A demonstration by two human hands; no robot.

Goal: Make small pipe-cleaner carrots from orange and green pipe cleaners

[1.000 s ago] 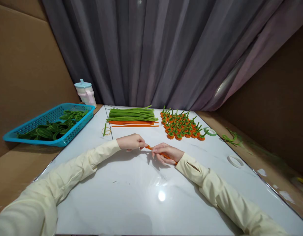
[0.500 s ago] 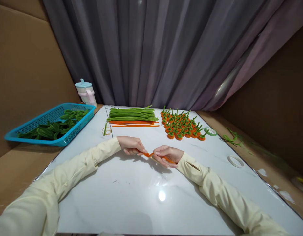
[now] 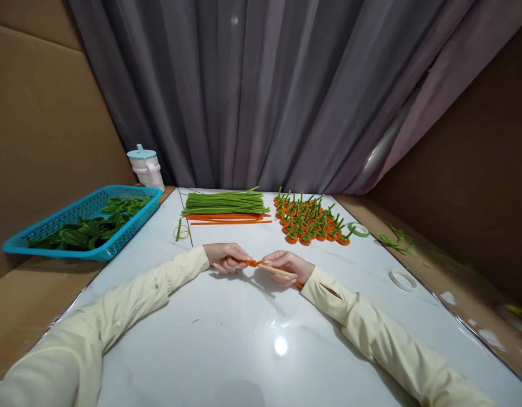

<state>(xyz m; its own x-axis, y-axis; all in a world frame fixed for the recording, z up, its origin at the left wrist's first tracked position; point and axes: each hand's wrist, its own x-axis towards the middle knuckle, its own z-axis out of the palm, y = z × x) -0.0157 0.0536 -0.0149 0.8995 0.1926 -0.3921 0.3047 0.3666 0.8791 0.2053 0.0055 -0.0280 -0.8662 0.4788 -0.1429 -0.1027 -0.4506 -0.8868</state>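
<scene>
An orange pipe cleaner (image 3: 253, 263) stretches between my hands above the white tabletop, and it looks coiled in the middle. My left hand (image 3: 228, 258) pinches its left end. My right hand (image 3: 288, 265) is closed on a thin pale wooden stick (image 3: 280, 271) and on the pipe cleaner, whose loose end shows below the wrist. The coil lies at the stick's left tip. Beyond my hands are a bundle of green pipe cleaners (image 3: 224, 203) and a few straight orange pipe cleaners (image 3: 231, 218).
Several small orange pieces with green stems (image 3: 314, 220) stand at the back right. Beside them lie a green tape roll (image 3: 358, 229) and a white tape roll (image 3: 402, 280). A blue basket (image 3: 112, 249) of green leaf shapes and a lidded cup (image 3: 147, 169) are at left.
The right hand has turned, so the wooden stick now shows clearly across its fingers. The orange coil between the hands looks tighter. The view has tilted slightly up.
</scene>
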